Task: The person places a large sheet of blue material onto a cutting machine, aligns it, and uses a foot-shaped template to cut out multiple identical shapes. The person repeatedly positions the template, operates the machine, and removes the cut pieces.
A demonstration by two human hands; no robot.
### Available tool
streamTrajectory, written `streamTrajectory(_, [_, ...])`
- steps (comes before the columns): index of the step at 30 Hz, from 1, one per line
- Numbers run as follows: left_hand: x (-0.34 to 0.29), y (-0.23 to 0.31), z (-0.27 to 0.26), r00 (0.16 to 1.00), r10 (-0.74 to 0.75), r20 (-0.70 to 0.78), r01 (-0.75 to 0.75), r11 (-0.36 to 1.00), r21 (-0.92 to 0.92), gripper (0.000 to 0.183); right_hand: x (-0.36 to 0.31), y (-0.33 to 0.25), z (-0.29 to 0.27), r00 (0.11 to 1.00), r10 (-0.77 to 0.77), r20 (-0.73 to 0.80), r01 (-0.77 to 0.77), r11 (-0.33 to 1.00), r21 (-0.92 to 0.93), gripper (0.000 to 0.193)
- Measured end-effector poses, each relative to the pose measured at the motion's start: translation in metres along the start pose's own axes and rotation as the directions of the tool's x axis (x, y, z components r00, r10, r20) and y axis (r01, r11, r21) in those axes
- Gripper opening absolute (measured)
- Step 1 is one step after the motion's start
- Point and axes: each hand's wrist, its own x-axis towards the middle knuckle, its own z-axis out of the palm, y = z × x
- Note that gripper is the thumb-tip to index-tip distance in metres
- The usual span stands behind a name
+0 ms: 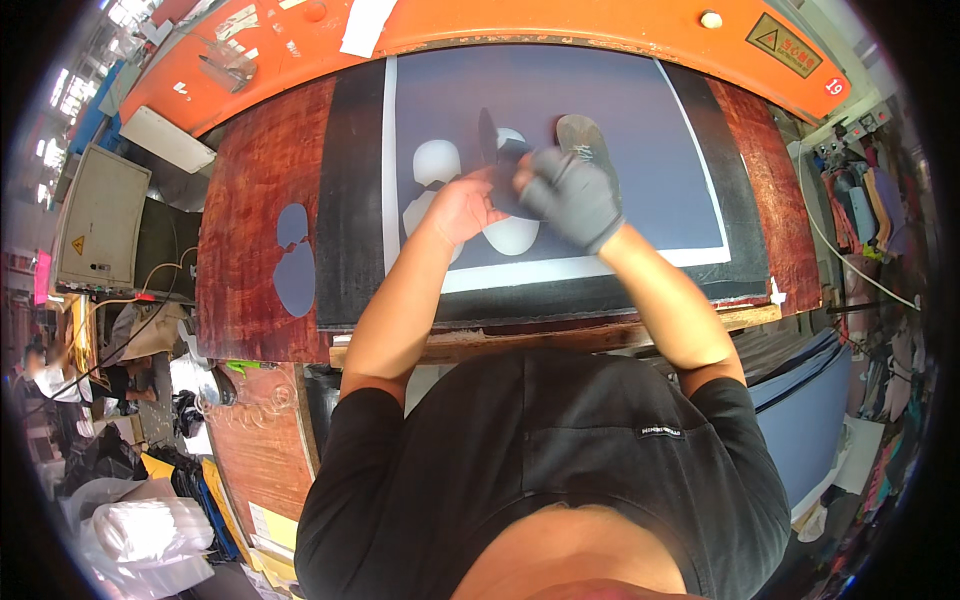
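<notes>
A blue-grey sheet (650, 190) with a white layer showing at its edges lies on a black board. White sole-shaped gaps (436, 160) show where pieces are out of it. Above these gaps a thin dark blue-grey sole-shaped piece (487, 135) is raised between my hands, partly hidden and blurred. My bare left hand (462, 208) pinches its near left side. Gloved in grey with bare fingertips, my right hand (578, 200) curls its fingers at the piece's right side. Just beyond the right hand, a sole-shaped die or template (582, 138) rests on the sheet.
Cut blue-grey pieces (294, 270) lie on the reddish wooden table at left. An orange machine beam (480, 22) spans the far side. A grey control box (100, 220) with cables stands left; folded blue-grey sheets (800, 410) hang at the lower right.
</notes>
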Motion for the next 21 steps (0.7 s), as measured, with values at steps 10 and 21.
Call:
streamTrajectory(10, [0.004, -0.029, -0.009, 0.998, 0.058, -0.031, -0.054, 0.994, 0.099, 0.052, 0.066, 0.072, 0.067, 0.742, 0.513, 0.43, -0.598, 0.798, 0.08, 0.048])
streamTrajectory(21, [0.003, -0.022, -0.022, 0.985, 0.03, 0.173, 0.001, 0.984, -0.178, 0.041, 0.038, 0.041, -0.007, 0.839, 0.53, 0.119, -0.488, 0.639, 0.595, 0.023])
